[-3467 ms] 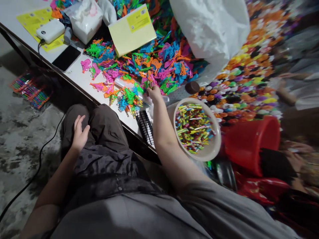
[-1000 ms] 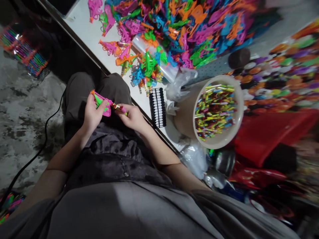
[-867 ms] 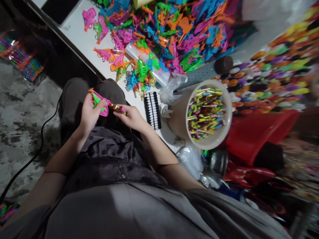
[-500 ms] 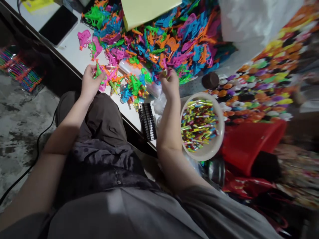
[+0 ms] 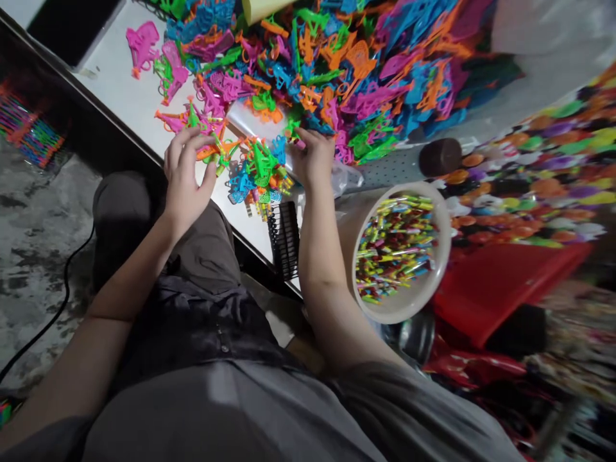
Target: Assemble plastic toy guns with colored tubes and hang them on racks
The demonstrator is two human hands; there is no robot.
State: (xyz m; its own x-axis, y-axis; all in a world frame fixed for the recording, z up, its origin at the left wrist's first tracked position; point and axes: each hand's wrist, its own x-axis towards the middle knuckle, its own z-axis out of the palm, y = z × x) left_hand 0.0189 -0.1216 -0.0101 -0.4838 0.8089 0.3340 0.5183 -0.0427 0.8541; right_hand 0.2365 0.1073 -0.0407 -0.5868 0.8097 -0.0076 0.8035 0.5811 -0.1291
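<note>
My left hand (image 5: 187, 179) is over the near table edge, its thumb and fingers apart around a small bunch of plastic toys and yellow-green tubes (image 5: 220, 168). A pink toy gun (image 5: 143, 46) lies beyond it. My right hand (image 5: 315, 157) is closed at the fingertips on a small pink piece (image 5: 299, 144), mostly hidden by the fingers. Between the hands sit a green toy (image 5: 262, 163) and blue toys (image 5: 239, 183), with short striped tubes under them. A heap of pink, orange, blue and green plastic toys (image 5: 359, 61) spreads behind both hands.
A white bucket (image 5: 445, 256) full of small wrapped tubes stands right of my right forearm. A black ridged rack (image 5: 285, 240) lies at the table edge. Beyond are a dark-capped roll (image 5: 440, 157), a red container (image 5: 510, 282) and many colourful discs (image 5: 539, 186).
My left hand has moved right and its fingers have spread off the toy it gripped. My right hand has come slightly left and lower, towards the middle toys. The view has shifted closer.
</note>
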